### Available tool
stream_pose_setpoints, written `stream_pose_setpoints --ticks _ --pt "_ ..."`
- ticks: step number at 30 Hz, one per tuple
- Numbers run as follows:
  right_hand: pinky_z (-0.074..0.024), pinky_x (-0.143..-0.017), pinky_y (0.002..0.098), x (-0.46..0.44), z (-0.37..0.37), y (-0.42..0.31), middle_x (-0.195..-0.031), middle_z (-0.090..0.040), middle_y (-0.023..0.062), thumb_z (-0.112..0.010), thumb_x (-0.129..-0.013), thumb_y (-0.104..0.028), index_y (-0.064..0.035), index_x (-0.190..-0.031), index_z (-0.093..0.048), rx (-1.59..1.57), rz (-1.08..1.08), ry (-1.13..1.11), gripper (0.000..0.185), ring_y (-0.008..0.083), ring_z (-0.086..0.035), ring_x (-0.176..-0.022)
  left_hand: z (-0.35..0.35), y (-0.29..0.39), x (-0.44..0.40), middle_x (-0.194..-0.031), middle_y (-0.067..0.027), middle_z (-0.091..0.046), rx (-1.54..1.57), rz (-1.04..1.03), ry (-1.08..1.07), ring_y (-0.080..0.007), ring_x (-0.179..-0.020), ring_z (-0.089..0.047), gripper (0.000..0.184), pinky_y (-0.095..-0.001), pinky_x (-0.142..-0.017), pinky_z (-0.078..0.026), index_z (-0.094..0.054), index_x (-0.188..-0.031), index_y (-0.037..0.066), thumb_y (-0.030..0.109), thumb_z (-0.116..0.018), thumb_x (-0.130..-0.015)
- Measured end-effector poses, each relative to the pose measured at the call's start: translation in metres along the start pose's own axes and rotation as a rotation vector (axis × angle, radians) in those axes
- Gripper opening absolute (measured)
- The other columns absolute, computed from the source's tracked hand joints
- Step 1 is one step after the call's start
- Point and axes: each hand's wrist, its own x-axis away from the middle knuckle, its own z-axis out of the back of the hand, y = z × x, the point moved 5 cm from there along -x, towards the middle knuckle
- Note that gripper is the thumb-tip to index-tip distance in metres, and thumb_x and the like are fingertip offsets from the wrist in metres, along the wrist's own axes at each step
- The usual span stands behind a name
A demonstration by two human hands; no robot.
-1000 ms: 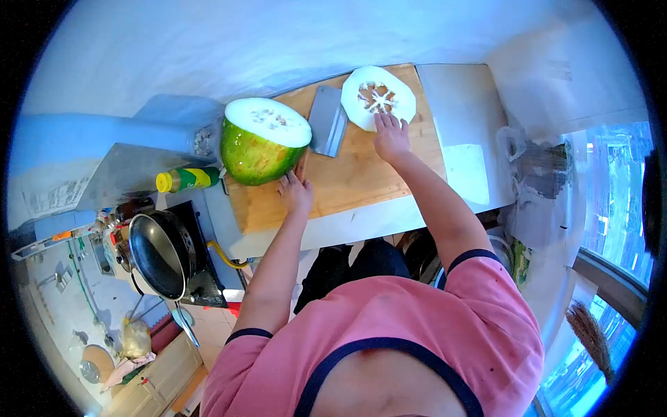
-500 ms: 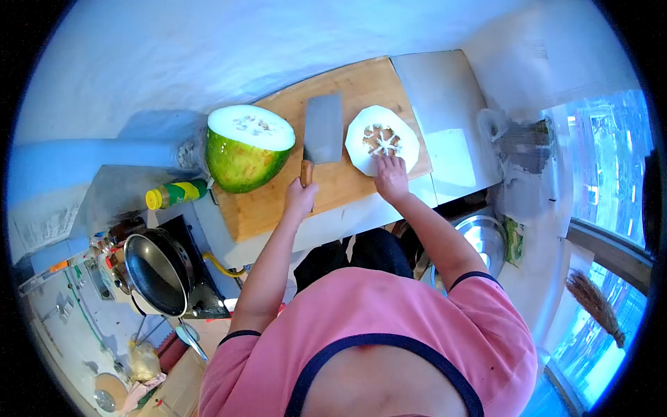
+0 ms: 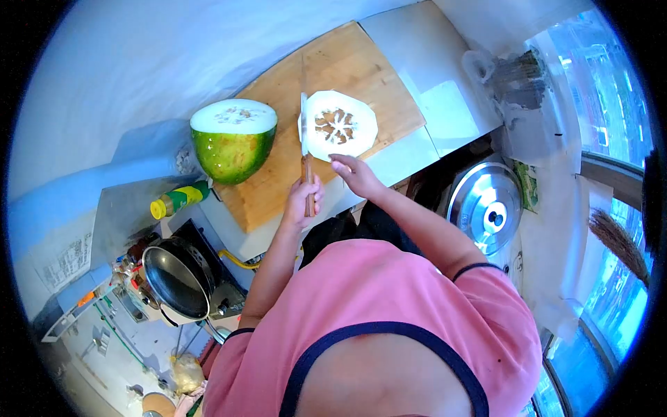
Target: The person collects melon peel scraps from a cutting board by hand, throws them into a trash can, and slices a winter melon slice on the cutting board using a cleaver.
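My left hand (image 3: 303,200) is wrapped round the wooden handle of a cleaver (image 3: 303,125). Its blade is seen nearly edge-on, upright along the left edge of a pale melon slice (image 3: 361,125); whether the two touch is unclear. That slice lies flat, with seeds and pulp in its middle. Beside its near edge is my right hand (image 3: 354,175), holding nothing, fingers extended. A large cut green melon (image 3: 233,154) rests at the left with its white face up. Under them is a wooden cutting board (image 3: 368,59).
A yellow-capped bottle (image 3: 182,199) lies left of the board. A black pan (image 3: 177,278) sits on the stove at the lower left. To the right, below the counter, is a round metal lid (image 3: 486,207). Windows and a straw brush (image 3: 618,244) are at the far right.
My left hand took hold of the cleaver, which lay flat, and raised it on edge beside the slice. My right hand has come off the slice's pulp to its near edge. The view has shifted.
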Motion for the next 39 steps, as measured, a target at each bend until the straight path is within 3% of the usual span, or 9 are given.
stream_pose_setpoints --ticks 4,8,9,13,15,19,30,35,39 --pt "-0.0437 -0.090 0.0350 0.032 -0.008 -0.040 -0.110 -0.057 0.0153 -0.051 -0.091 -0.036 -0.0032 -0.129 -0.039 -1.094 -0.024 -0.127 0.052 0.0217 -0.056 -0.100 -0.038 -0.021 -0.005 -0.063 -0.0016 -0.043 0.170 0.198 -0.295 -0.0097 -0.043 -0.044 0.013 -0.0216 -0.037 -0.036 -0.043 -0.082 0.010 0.020 -0.051 -0.080" --pt "-0.0497 -0.079 0.0355 0.040 0.028 -0.028 -0.098 -0.058 0.0170 -0.057 -0.087 -0.033 -0.0027 -0.119 -0.041 -1.106 -0.011 -0.073 0.047 0.0236 -0.060 -0.090 -0.076 -0.021 -0.012 -0.067 -0.0024 -0.048 -0.253 0.233 -0.423 -0.0094 -0.047 -0.048 0.021 -0.0211 -0.041 -0.042 -0.048 -0.090 0.009 0.028 -0.052 -0.085" --pt "-0.0519 -0.073 0.0356 0.049 0.044 -0.029 -0.091 -0.060 0.0148 -0.056 -0.088 -0.025 -0.0032 -0.109 -0.045 -1.097 -0.050 0.009 0.033 0.0239 -0.062 -0.081 -0.075 -0.028 -0.019 -0.071 -0.0031 -0.052 -0.342 0.300 -0.387 -0.0134 -0.057 -0.055 0.032 -0.0251 -0.055 -0.048 -0.052 -0.098 0.006 0.036 -0.053 -0.086" --pt "-0.0556 -0.061 0.0323 0.079 0.117 -0.034 -0.067 -0.048 0.0018 -0.054 -0.087 -0.012 -0.0053 -0.113 -0.044 -0.877 -0.092 0.478 0.029 0.0139 -0.057 -0.057 -0.032 -0.046 -0.082 -0.082 -0.0080 -0.057 -0.921 -0.182 -0.283 -0.0212 -0.078 -0.058 0.039 -0.0333 -0.072 -0.048 -0.053 -0.106 0.004 0.035 -0.058 -0.083" --pt "-0.0495 -0.051 0.0276 0.088 0.141 -0.011 -0.067 -0.047 0.0016 -0.053 -0.085 -0.009 -0.0059 -0.112 -0.045 -0.807 -0.156 0.498 0.028 0.0108 -0.049 -0.048 -0.031 -0.020 -0.087 -0.098 -0.0110 -0.056 -1.740 -0.730 0.237 -0.0270 -0.098 -0.051 0.048 -0.0404 -0.088 -0.039 -0.051 -0.113 0.003 0.032 -0.065 -0.077" --pt "-0.0389 -0.043 0.0237 0.108 0.164 -0.004 -0.065 -0.045 0.0015 -0.054 -0.083 -0.008 -0.0047 -0.108 -0.047 -0.713 -0.126 0.595 0.026 0.0105 -0.045 -0.046 -0.046 -0.025 -0.111 -0.114 -0.0098 -0.050 -1.915 -0.638 0.244 -0.0281 -0.110 -0.041 0.057 -0.0425 -0.094 -0.027 -0.049 -0.117 0.006 0.029 -0.069 -0.068" --pt "-0.0407 -0.050 0.0225 0.128 0.157 -0.021 -0.062 -0.051 0.0002 -0.061 -0.080 -0.007 -0.0038 -0.117 -0.053 -0.225 0.075 0.722 0.038 0.0067 -0.049 -0.052 -0.048 -0.031 -0.122 -0.108 -0.0107 -0.052 -1.952 -0.677 0.274 -0.0273 -0.108 -0.042 0.052 -0.0435 -0.093 -0.027 -0.051 -0.111 0.005 0.026 -0.066 -0.066" --pt "-0.0501 -0.058 0.0450 0.103 0.138 -0.032 -0.068 -0.062 0.0191 -0.054 -0.085 -0.028 -0.0158 -0.108 -0.060 0.607 -0.080 0.407 0.027 0.0364 -0.062 -0.065 -0.038 -0.026 -0.100 -0.113 -0.0094 -0.052 -1.813 -0.708 0.280 -0.0253 -0.109 -0.043 0.052 -0.0419 -0.093 -0.028 -0.051 -0.113 0.005 0.022 -0.069 -0.067" --pt "-0.0504 -0.059 0.0456 0.109 0.113 -0.005 -0.067 -0.062 0.0198 -0.051 -0.087 -0.027 -0.0125 -0.104 -0.061 0.836 -0.142 0.205 0.025 0.0358 -0.062 -0.064 -0.023 -0.026 -0.096 -0.113 -0.0077 -0.053 -1.748 -0.774 0.306 -0.0250 -0.109 -0.045 0.051 -0.0406 -0.092 -0.030 -0.052 -0.113 0.006 0.016 -0.070 -0.067"
